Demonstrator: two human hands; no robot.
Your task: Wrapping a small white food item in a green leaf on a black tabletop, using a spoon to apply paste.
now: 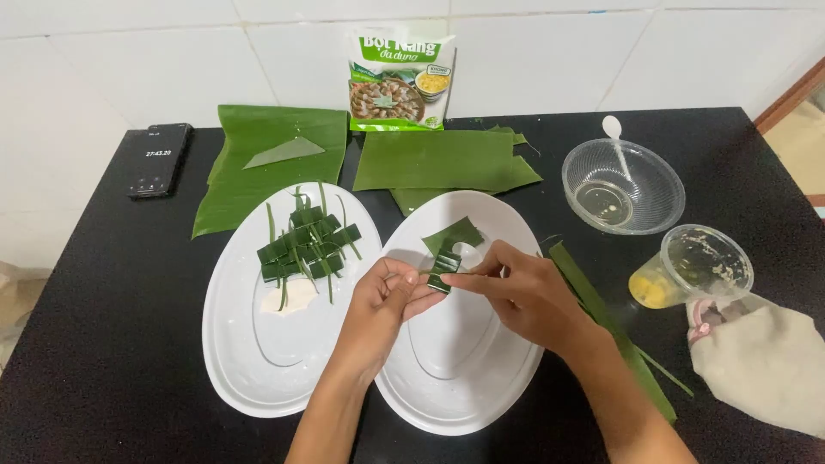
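Wrapping leaf parcel (444,268), both hands

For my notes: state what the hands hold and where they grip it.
Both hands pinch one small folded banana-leaf parcel: left hand at its left end, right hand at its right side.

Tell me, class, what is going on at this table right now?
A person's left hand and right hand pinch a small folded leaf parcel over the right white plate. The left plate holds a pile of finished parcels. Banana leaves lie behind them.
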